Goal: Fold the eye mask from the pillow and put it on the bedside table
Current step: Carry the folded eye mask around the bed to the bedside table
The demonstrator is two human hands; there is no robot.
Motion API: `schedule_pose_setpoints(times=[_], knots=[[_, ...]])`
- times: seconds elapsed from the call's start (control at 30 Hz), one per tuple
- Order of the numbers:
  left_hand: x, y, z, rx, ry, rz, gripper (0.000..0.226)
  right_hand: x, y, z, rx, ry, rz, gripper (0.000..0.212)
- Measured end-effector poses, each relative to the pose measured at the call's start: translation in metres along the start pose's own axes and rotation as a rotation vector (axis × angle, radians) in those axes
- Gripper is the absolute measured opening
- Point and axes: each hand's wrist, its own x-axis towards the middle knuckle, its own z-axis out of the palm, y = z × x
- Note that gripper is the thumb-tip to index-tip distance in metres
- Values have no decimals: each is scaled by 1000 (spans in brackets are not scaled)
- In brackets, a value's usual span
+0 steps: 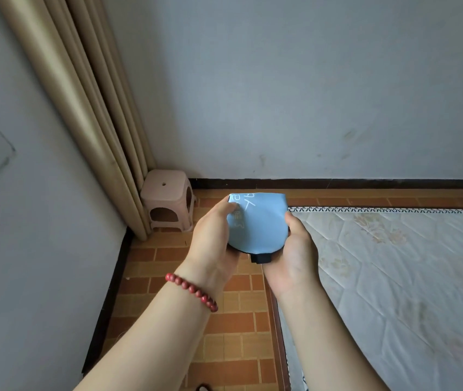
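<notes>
grip: both hands — left hand (213, 235), right hand (292, 249) — closed on folded eye mask (257, 221) | risk: fold springs open if either loosens

Light-blue eye mask (257, 221) (white lettering, black strap end below) apparently folded double, held above the floor.

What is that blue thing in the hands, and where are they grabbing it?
A folded blue eye mask, held by its two side edges: left hand on the left, right hand on the right.
</notes>
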Motion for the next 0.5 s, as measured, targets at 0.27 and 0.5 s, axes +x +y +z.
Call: schedule_pose_setpoints(times=[0.27, 0.5], knots=[[85, 39, 21, -15, 7, -31, 32, 83, -21, 46, 25, 26, 27, 20], [196, 87, 63, -32, 42, 7, 31, 192, -62, 102, 31, -10, 35, 35]])
